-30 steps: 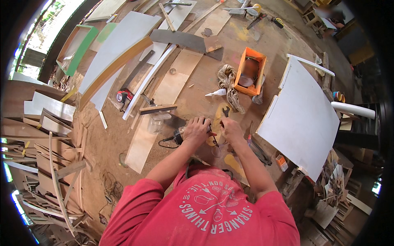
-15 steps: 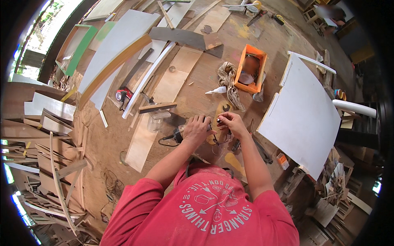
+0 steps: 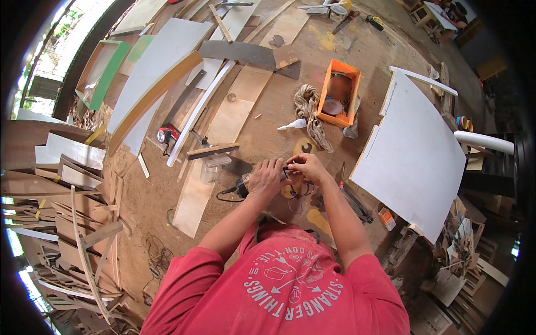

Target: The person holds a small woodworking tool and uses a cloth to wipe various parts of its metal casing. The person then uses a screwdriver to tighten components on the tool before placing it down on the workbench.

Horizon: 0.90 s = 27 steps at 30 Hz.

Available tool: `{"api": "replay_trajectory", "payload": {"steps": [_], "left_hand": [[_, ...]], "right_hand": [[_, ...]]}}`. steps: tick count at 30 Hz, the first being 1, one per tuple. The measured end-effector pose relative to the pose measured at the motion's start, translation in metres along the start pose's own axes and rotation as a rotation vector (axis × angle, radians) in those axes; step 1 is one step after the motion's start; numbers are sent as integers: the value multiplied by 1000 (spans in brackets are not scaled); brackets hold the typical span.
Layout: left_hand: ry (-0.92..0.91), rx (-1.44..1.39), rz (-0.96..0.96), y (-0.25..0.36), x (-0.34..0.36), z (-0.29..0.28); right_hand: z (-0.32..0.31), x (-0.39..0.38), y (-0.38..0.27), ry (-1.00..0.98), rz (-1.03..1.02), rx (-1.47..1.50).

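Observation:
My left hand (image 3: 267, 176) is wrapped over a corded power tool (image 3: 242, 187) lying on the workbench; its dark end and cord show left of the hand. My right hand (image 3: 307, 167) pinches a small dark piece (image 3: 286, 168) against the tool's other end, beside my left fingertips. The fingers hide most of that piece. A thin black cord (image 3: 301, 194) loops below the right hand. Just beyond the hands lies an open-end wrench (image 3: 306, 147) on a yellow-stained patch of the bench.
An orange bin (image 3: 339, 118), a bundled rag (image 3: 306, 106) and a white glue bottle (image 3: 292, 125) lie beyond my hands. A large white panel (image 3: 413, 151) is at right. Wood strips and a red tape measure (image 3: 167, 134) lie at left, with stacked offcuts (image 3: 78, 223) further left.
My right hand has moved left, bringing the small dark piece up to the tool's end. The left hand keeps its hold on the tool. The view has shifted slightly.

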<state>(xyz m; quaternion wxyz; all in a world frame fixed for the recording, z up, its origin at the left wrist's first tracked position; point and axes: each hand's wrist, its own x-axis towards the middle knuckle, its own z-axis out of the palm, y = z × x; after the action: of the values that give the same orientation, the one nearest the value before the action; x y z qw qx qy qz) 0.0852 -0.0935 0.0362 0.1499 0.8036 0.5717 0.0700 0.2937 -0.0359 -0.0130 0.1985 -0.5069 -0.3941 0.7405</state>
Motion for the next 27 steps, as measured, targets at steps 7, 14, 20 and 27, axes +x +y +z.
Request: {"api": "replay_trajectory", "payload": {"steps": [7, 14, 20, 27], "left_hand": [[22, -23, -9, 1, 0, -1], [-22, -6, -30, 5, 2, -4], [16, -19, -2, 9, 4, -6], [11, 24, 29, 1, -2, 1]], "right_hand": [[-4, 4, -8, -110, 16, -71], [-2, 17, -20, -115, 82, -471], [-18, 11, -10, -116, 7, -160], [-8, -2, -24, -77, 46, -127]]}}
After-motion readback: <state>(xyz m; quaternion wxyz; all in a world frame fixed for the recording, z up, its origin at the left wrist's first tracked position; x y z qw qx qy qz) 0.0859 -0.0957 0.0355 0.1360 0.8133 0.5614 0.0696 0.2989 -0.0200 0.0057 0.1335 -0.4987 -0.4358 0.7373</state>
